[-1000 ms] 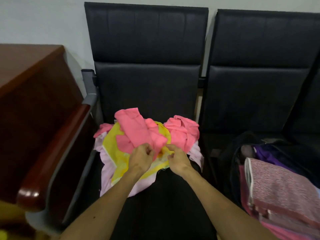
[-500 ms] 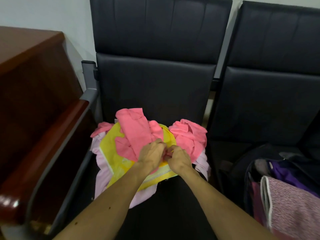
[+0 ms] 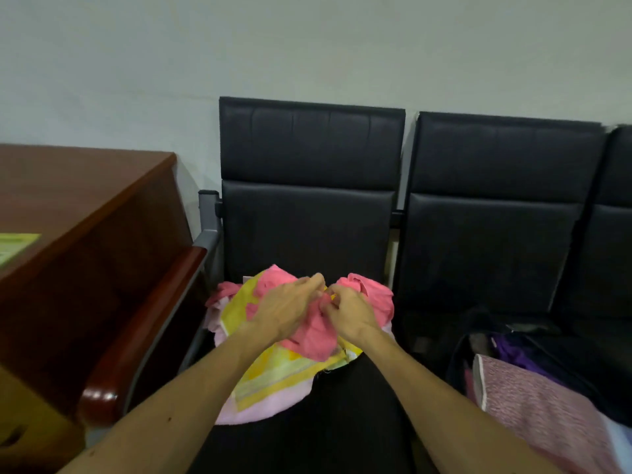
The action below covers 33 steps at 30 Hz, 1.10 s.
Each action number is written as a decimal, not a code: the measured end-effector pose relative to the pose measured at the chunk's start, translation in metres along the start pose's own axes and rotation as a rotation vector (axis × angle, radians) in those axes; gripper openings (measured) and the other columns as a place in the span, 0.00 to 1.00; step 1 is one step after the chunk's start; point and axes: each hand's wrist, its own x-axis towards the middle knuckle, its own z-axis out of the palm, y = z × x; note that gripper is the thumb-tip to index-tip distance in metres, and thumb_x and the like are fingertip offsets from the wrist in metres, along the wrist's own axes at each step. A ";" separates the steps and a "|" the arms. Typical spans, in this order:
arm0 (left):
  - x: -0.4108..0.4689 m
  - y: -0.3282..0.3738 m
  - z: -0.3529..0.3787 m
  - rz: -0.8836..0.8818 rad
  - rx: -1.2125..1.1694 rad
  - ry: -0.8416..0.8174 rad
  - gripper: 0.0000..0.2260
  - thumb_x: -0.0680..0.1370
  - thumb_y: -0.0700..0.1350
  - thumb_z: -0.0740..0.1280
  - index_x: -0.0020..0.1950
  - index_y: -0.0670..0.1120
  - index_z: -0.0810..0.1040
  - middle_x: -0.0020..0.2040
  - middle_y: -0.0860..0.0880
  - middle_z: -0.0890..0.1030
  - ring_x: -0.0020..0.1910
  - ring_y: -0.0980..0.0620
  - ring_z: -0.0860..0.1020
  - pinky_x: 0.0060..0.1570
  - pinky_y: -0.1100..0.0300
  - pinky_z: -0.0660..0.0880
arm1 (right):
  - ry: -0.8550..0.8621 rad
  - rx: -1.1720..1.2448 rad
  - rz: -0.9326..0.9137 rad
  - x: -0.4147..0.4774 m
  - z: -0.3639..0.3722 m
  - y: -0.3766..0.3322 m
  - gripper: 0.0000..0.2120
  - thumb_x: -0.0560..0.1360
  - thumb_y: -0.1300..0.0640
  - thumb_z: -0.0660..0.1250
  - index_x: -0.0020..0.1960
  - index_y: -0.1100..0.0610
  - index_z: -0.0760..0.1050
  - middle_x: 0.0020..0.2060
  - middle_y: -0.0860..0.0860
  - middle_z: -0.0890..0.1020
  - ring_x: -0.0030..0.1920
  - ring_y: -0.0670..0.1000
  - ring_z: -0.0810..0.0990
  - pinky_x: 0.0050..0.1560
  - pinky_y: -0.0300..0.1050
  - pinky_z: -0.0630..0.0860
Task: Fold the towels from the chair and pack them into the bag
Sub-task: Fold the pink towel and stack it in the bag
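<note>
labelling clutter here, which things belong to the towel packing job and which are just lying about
Job: left hand and right hand gripping the pink towel; yellow towel under it; chair; bag holding a folded speckled towel.
Lying about: wooden desk; green paper on it.

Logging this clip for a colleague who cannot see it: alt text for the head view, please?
The left hand and right hand pinch a pink towel over a yellow towel heaped on a black chair. On the next seat to the right, an open bag holds a folded speckled towel; a wooden desk stands at left.
</note>
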 end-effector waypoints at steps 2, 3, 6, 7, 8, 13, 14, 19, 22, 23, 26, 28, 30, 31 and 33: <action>-0.010 0.008 -0.035 0.039 0.038 0.115 0.04 0.82 0.44 0.59 0.52 0.52 0.64 0.44 0.53 0.74 0.44 0.46 0.79 0.41 0.46 0.74 | 0.052 -0.021 -0.116 -0.014 -0.023 -0.024 0.10 0.80 0.50 0.62 0.41 0.50 0.75 0.40 0.50 0.77 0.48 0.53 0.75 0.49 0.49 0.71; -0.018 0.017 -0.057 0.033 0.010 0.143 0.03 0.83 0.46 0.58 0.51 0.52 0.64 0.44 0.53 0.75 0.44 0.46 0.78 0.42 0.45 0.74 | 0.084 -0.026 -0.170 -0.026 -0.037 -0.038 0.13 0.80 0.47 0.61 0.40 0.49 0.75 0.41 0.51 0.78 0.49 0.52 0.74 0.53 0.50 0.71; -0.032 0.040 -0.107 0.039 -0.108 0.272 0.07 0.84 0.51 0.54 0.51 0.50 0.66 0.39 0.52 0.76 0.41 0.47 0.76 0.41 0.48 0.70 | 0.149 0.089 -0.274 -0.054 -0.076 -0.075 0.14 0.81 0.48 0.61 0.40 0.53 0.76 0.41 0.51 0.78 0.46 0.50 0.75 0.50 0.49 0.72; -0.039 0.051 -0.121 0.024 -0.145 0.296 0.09 0.84 0.52 0.55 0.50 0.49 0.66 0.37 0.51 0.76 0.39 0.48 0.75 0.40 0.50 0.68 | 0.157 0.176 -0.271 -0.063 -0.088 -0.087 0.12 0.80 0.50 0.62 0.41 0.54 0.77 0.40 0.50 0.79 0.44 0.49 0.76 0.48 0.50 0.73; -0.046 0.060 -0.134 0.023 -0.198 0.320 0.10 0.84 0.53 0.56 0.50 0.48 0.68 0.35 0.52 0.75 0.36 0.52 0.74 0.37 0.53 0.66 | 0.159 0.262 -0.268 -0.075 -0.101 -0.099 0.11 0.80 0.51 0.62 0.42 0.53 0.77 0.39 0.49 0.79 0.41 0.48 0.77 0.47 0.51 0.74; -0.087 0.089 -0.165 0.067 -0.603 0.217 0.05 0.79 0.47 0.69 0.52 0.47 0.77 0.33 0.57 0.80 0.29 0.63 0.74 0.32 0.65 0.69 | 0.249 0.456 -0.237 -0.115 -0.142 -0.142 0.11 0.79 0.60 0.59 0.38 0.55 0.73 0.34 0.47 0.74 0.35 0.42 0.70 0.39 0.40 0.67; -0.099 0.092 -0.164 0.080 -0.688 0.143 0.05 0.78 0.43 0.71 0.52 0.45 0.79 0.37 0.54 0.82 0.32 0.62 0.76 0.35 0.63 0.73 | 0.281 0.485 -0.220 -0.123 -0.148 -0.148 0.12 0.79 0.60 0.59 0.37 0.55 0.71 0.33 0.47 0.72 0.34 0.44 0.68 0.37 0.41 0.65; -0.152 0.092 -0.126 0.012 -0.861 -0.168 0.12 0.74 0.38 0.74 0.57 0.42 0.81 0.54 0.43 0.85 0.55 0.44 0.83 0.57 0.46 0.79 | 0.379 0.774 -0.029 -0.151 -0.173 -0.164 0.14 0.79 0.59 0.58 0.34 0.53 0.70 0.28 0.46 0.67 0.30 0.46 0.64 0.31 0.42 0.63; -0.169 0.096 -0.100 0.004 -1.023 -0.204 0.22 0.72 0.46 0.78 0.64 0.46 0.76 0.58 0.42 0.83 0.58 0.42 0.81 0.60 0.45 0.78 | 0.340 0.942 0.062 -0.165 -0.184 -0.168 0.10 0.80 0.56 0.57 0.40 0.56 0.69 0.29 0.49 0.64 0.28 0.47 0.63 0.29 0.43 0.63; -0.172 0.101 -0.095 -0.020 -1.043 -0.168 0.24 0.71 0.48 0.78 0.64 0.49 0.75 0.57 0.42 0.82 0.54 0.44 0.82 0.58 0.48 0.79 | 0.330 0.969 0.082 -0.171 -0.187 -0.169 0.10 0.80 0.55 0.58 0.42 0.56 0.70 0.30 0.49 0.64 0.28 0.47 0.64 0.29 0.43 0.64; -0.176 0.121 -0.087 -0.128 -0.936 0.111 0.28 0.68 0.50 0.80 0.62 0.57 0.69 0.54 0.47 0.77 0.47 0.52 0.78 0.45 0.63 0.78 | 0.335 1.001 0.114 -0.180 -0.192 -0.169 0.11 0.81 0.53 0.57 0.45 0.57 0.72 0.30 0.49 0.69 0.28 0.47 0.70 0.30 0.43 0.69; -0.179 0.131 -0.086 -0.120 -0.841 0.353 0.29 0.67 0.48 0.81 0.59 0.57 0.67 0.53 0.50 0.74 0.46 0.53 0.75 0.42 0.66 0.74 | 0.356 1.044 0.122 -0.184 -0.194 -0.170 0.11 0.81 0.53 0.57 0.46 0.57 0.73 0.32 0.51 0.74 0.32 0.49 0.74 0.33 0.43 0.73; -0.183 0.140 -0.086 -0.016 -0.818 0.471 0.21 0.70 0.42 0.78 0.54 0.56 0.72 0.47 0.56 0.75 0.42 0.56 0.73 0.41 0.66 0.71 | 0.374 1.072 0.127 -0.186 -0.198 -0.168 0.11 0.81 0.53 0.58 0.45 0.57 0.74 0.34 0.52 0.76 0.34 0.50 0.76 0.36 0.44 0.75; -0.187 0.145 -0.085 0.032 -0.825 0.467 0.16 0.72 0.39 0.74 0.51 0.55 0.74 0.43 0.59 0.76 0.40 0.58 0.73 0.41 0.66 0.71 | 0.381 1.088 0.128 -0.187 -0.199 -0.167 0.11 0.81 0.54 0.58 0.43 0.57 0.73 0.33 0.52 0.75 0.34 0.50 0.75 0.37 0.45 0.75; -0.194 0.154 -0.083 0.069 -0.823 0.411 0.11 0.78 0.38 0.68 0.49 0.55 0.77 0.41 0.64 0.78 0.40 0.62 0.74 0.43 0.67 0.71 | 0.384 1.118 0.124 -0.188 -0.202 -0.165 0.11 0.80 0.54 0.59 0.42 0.57 0.72 0.32 0.51 0.73 0.32 0.50 0.73 0.36 0.45 0.73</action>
